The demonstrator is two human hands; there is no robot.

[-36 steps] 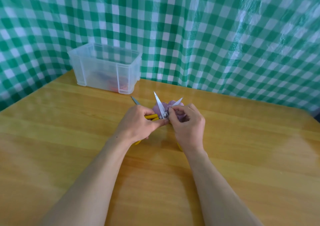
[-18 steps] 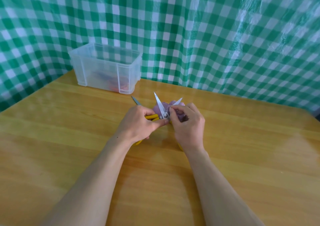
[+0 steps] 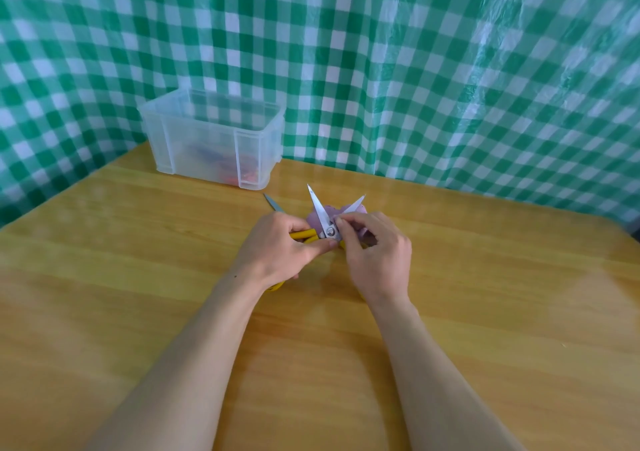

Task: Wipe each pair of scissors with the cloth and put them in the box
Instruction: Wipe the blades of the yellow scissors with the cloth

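Left hand [image 3: 277, 246] curled in a firm grip round the yellow handles of the scissors [image 3: 320, 213], over the surface [image 3: 138, 277] in front of the box [image 3: 194, 145], nearer its right corner. Right hand [image 3: 377, 256] in a narrow fingertip grip, pinching the mauve cloth [image 3: 336, 211] against the metal close by the pivot screw, blades splayed in a V pointing toward the box. Mid-wipe by the look of it, working the steel near the joint. Next, most likely: drawing the cloth outward along each blade, clear of the cutting edge, then closing the pair and carrying it forward and left into the box. Steel bright, thin, pointed; handles smooth plastic; cloth soft and bunched. Grey blade tip [image 3: 273, 204] of another pair poking out past the left knuckles, between hand and box, apparently not yet wiped. Box translucent, rectangular, ribbed, lidless, with blurred red and blue shapes [image 3: 242, 173] inside, probably finished pairs. Glossy wood-grain surface; shiny green gingham sheet [image 3: 415, 69] behind the box.
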